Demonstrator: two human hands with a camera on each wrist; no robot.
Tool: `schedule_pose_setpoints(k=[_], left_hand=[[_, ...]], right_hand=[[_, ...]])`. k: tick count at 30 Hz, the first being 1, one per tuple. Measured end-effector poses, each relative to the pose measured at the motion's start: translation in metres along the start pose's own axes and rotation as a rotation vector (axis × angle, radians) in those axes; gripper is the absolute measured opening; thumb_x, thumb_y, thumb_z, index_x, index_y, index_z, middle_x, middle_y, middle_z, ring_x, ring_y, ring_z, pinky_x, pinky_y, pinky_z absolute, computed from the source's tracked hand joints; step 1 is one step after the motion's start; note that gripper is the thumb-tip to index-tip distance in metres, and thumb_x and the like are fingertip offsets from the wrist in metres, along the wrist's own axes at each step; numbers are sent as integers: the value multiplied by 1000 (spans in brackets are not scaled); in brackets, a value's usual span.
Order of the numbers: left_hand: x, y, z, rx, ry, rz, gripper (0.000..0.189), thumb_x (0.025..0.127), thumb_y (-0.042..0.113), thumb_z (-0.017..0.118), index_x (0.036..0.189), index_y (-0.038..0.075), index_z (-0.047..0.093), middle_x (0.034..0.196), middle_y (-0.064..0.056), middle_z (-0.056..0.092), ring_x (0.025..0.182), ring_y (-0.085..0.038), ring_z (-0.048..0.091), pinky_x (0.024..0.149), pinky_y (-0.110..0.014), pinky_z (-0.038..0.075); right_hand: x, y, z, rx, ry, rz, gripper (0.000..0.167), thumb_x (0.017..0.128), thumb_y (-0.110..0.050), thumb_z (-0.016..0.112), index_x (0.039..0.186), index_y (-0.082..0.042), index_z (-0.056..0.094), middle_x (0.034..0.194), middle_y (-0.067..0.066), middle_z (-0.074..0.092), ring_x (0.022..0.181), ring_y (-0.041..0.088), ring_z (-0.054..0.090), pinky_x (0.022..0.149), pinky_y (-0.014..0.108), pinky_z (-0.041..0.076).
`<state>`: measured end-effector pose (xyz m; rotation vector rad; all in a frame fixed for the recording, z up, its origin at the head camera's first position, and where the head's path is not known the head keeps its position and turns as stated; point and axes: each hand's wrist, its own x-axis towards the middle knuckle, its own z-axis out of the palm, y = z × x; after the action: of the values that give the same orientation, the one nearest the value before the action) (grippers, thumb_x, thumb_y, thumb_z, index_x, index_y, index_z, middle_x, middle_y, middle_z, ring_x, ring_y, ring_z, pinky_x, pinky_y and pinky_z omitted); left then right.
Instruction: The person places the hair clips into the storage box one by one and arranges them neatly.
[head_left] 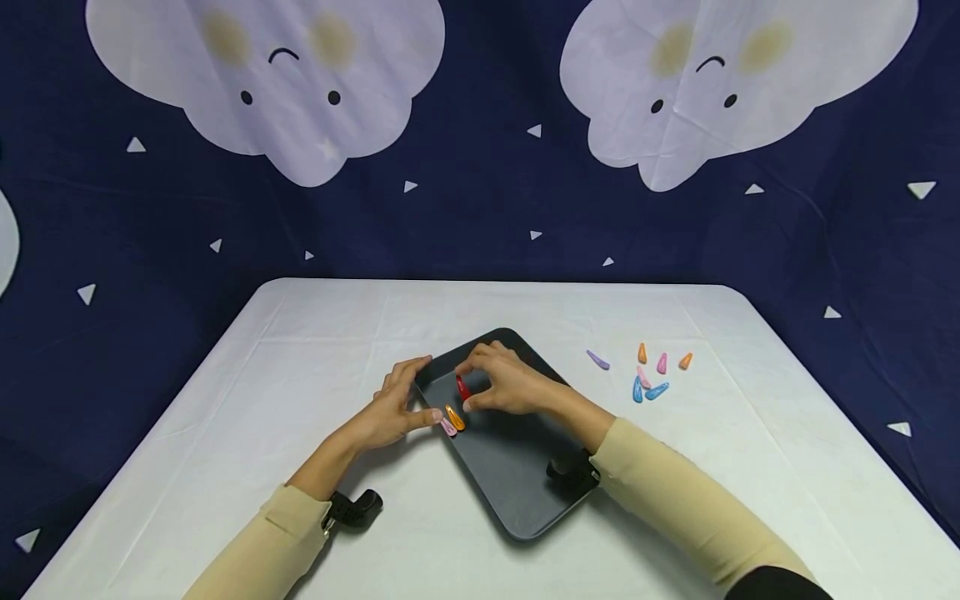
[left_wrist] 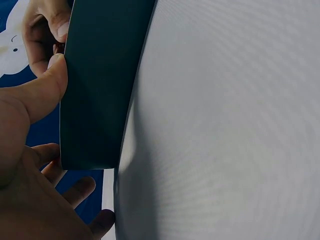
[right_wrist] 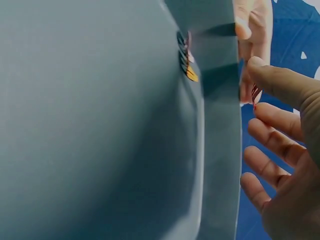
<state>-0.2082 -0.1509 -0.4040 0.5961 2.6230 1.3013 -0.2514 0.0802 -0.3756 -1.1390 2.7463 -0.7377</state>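
Dark blue backdrop (head_left: 480, 208) behind the work, printed with pale clouds (head_left: 285, 75) and small white triangles (head_left: 86, 293); in front of it we have a white-covered table (head_left: 225, 433). On it we note a dark grey tray (head_left: 510, 500), set at a slant.

Right hand (head_left: 510, 383): we see thumb and index finger pinching a red clip (head_left: 463, 387) over the tray, near its left wall. From the right wrist we observe the red clip showing past the rim, apart from two others in the tray.

Those two, an orange clip (head_left: 454, 417) and a light pink clip (head_left: 447, 427), lie side by side against the left wall.

Left hand (head_left: 390, 410): fingers spread along the outside of that wall, thumb at the rim just beside the light pink clip. We cannot tell how firmly it presses.

Right of the tray we log seven loose clips on the table: one purple clip (head_left: 597, 360), nearest the tray, then two small orange clips (head_left: 642, 353), two small pink clips (head_left: 662, 363) and two blue clips (head_left: 657, 392). Beige sleeves (head_left: 675, 492) cover the forearms; we note black devices (head_left: 356, 510) at both wrists.
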Motion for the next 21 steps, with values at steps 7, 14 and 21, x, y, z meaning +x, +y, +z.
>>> schedule_pose_setpoints(k=[7, 14, 21], left_hand=[[0, 1, 0, 2, 0, -1, 83, 86, 27, 68, 150, 11, 17, 152, -13, 18, 138, -37, 17, 103, -68, 11], [-1, 0, 0, -3, -1, -4, 83, 87, 25, 68, 150, 11, 17, 152, -14, 18, 139, -38, 15, 103, -69, 9], [-1, 0, 0, -4, 1, 0, 83, 86, 25, 68, 150, 10, 18, 152, -14, 18, 139, -38, 16, 103, -69, 9]], right_hand=[[1, 2, 8, -5, -25, -8, 48, 76, -30, 78, 119, -14, 64, 113, -1, 57, 102, 17, 46, 91, 40, 40], [1, 3, 12, 12, -73, 7, 47, 78, -29, 77, 120, -14, 63, 116, -1, 56, 108, 18, 45, 95, 41, 41], [1, 3, 16, 8, -118, 16, 47, 79, -29, 76, 120, -14, 63, 119, 1, 56, 117, 23, 43, 104, 48, 34]])
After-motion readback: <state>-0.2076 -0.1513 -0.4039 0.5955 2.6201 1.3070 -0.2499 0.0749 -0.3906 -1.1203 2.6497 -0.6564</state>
